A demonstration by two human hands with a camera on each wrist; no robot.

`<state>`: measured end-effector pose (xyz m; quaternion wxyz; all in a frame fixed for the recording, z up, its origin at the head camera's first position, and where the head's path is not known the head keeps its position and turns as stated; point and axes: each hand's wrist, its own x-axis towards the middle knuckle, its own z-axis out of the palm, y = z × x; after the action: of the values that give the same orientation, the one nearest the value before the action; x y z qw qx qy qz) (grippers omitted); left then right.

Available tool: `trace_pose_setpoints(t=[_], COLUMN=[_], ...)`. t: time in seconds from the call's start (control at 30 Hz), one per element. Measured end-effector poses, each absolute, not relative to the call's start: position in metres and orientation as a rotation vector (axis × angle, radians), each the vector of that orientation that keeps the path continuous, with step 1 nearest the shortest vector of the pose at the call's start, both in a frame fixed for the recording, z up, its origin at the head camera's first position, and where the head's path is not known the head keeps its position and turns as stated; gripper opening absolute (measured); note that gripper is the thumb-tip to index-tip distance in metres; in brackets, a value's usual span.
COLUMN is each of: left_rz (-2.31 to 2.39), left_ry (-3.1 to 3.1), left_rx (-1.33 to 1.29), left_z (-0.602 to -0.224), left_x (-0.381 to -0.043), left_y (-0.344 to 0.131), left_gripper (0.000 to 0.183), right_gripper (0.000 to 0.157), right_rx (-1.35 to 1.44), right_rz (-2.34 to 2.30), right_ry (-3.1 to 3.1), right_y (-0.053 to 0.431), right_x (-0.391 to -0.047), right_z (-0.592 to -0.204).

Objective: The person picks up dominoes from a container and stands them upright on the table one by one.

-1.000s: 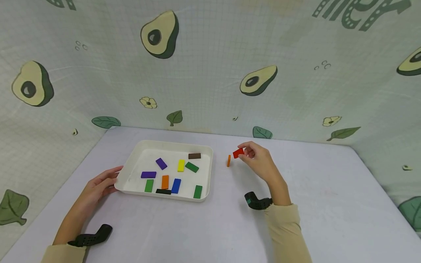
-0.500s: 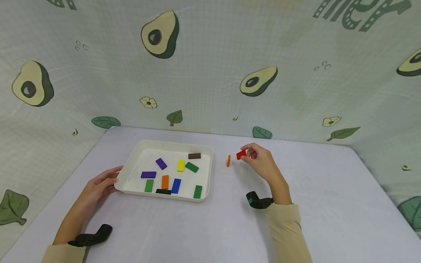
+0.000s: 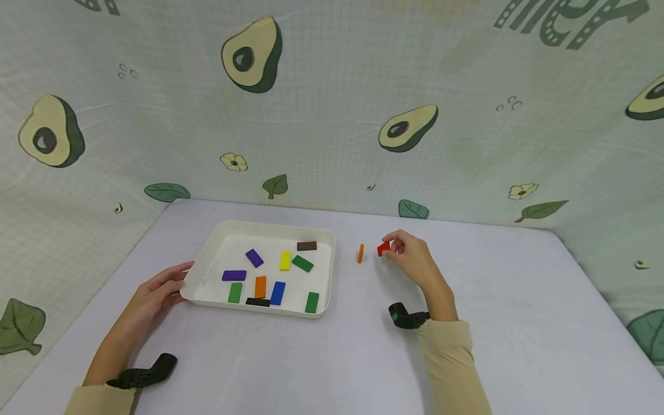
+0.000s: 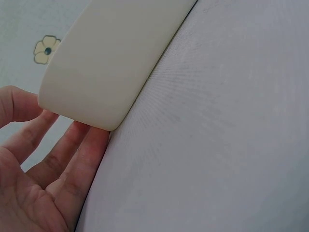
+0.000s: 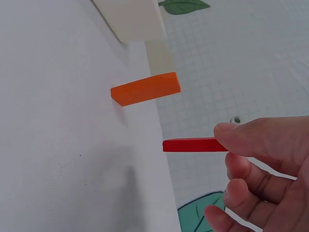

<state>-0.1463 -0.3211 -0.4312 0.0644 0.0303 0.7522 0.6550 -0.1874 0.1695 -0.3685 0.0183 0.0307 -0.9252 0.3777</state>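
Right hand [image 3: 412, 259]: its grip is a pinch, thumb and fingertips on one end of the red block.
Red block [image 5: 193, 145]: held to the right of the white tray, its free end pointing out of the fingers; it appears raised above the desk [image 3: 519, 300].
Upright orange block [image 3: 360, 253]: on the desk between the tray and the red block, near the red one but not touching it.
Left hand [image 3: 155, 294]: at the tray's left end, fingers loosely extended against the outer wall, thumb at the corner by the rim.
White tray [image 3: 295, 291]: shallow, flat on the desk, with ten coloured blocks lying inside.
Blocks in the tray, far part: purple block [image 3: 254, 258], yellow block [image 3: 285, 261], dark green block [image 3: 302, 264], brown block [image 3: 306, 246].
Blocks in the tray, near part: a second purple, a light green, an orange, a black, a blue and another green, the black just beside the orange and blue.
Sleeves: beige [image 3: 451, 363], with a black wrist device [image 3: 407, 318] at each wrist.
Backdrop: pale cloth [image 3: 332, 115] printed with avocados, leaves and flowers.
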Motion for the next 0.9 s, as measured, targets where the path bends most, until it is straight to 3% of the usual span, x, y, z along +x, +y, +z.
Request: trace_pose_setpoints(t=[0.9], left_rz=[1.936], left_ry=[2.320], left_rx=[0.087], left_z=[-0.433], left_x=[-0.147], left_y=[-0.322], left_gripper=[0.044], right_gripper=[0.028], right_rx=[-0.020], right_rz=[1.084], right_ry=[-2.940], right_y=[0.167], right_x=[-0.197], right_z=[-0.389])
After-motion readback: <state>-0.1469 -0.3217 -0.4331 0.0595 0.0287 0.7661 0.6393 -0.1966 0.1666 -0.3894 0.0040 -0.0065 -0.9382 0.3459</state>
